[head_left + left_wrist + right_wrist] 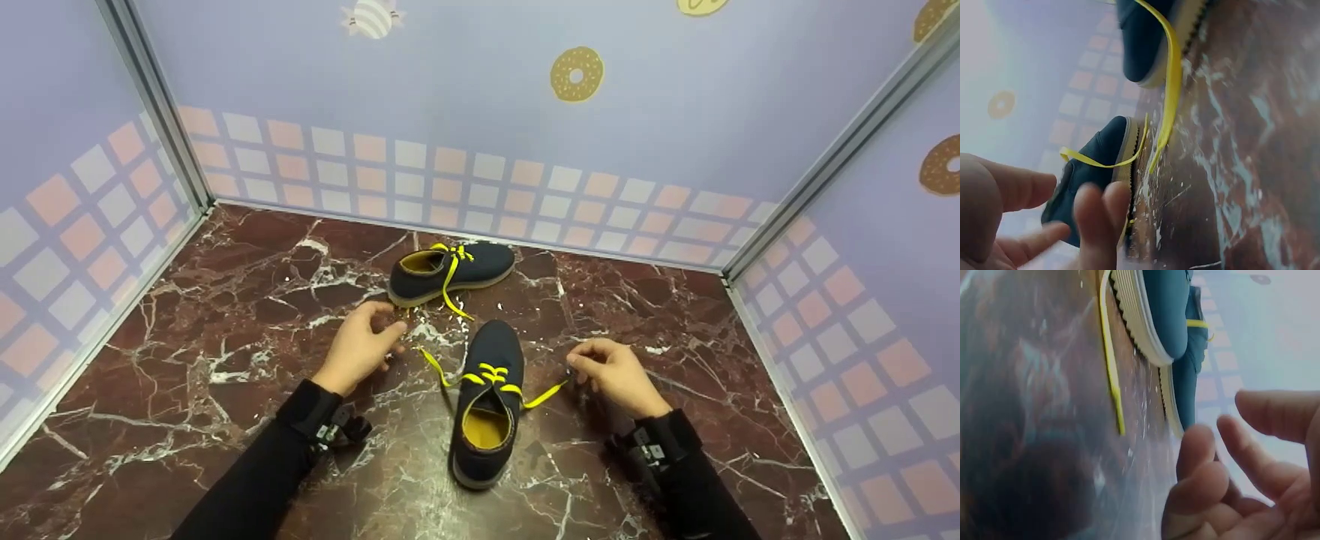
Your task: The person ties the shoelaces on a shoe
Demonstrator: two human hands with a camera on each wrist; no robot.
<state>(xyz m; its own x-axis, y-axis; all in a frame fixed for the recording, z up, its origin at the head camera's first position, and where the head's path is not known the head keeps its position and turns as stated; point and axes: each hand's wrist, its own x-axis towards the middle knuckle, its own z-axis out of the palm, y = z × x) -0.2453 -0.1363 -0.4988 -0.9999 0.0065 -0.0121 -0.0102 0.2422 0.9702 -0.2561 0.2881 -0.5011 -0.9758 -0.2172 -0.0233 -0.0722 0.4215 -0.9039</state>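
Note:
A dark navy shoe (495, 345) with yellow laces stands upright on the floor between the hands, its toe pointing away from me. Its left lace (1171, 84) and right lace (1111, 371) spread out to either side with loose ends. To the left, the left hand (358, 349) hovers with thumb and fingers apart and nothing between them. The right hand (616, 376) is by the tip of the right lace, fingers loosely bent; in the right wrist view the lace lies clear of them. Beyond is a second matching shoe (487, 266), lying crosswise, partly covered by fingers in the left wrist view.
Reddish-brown marbled floor (262, 375) with white veins lies under everything. A lilac back wall (480, 90) with checks and doughnut pictures rises just behind the far shoe. Side panels stand left and right, joined by metal corner posts (825, 142).

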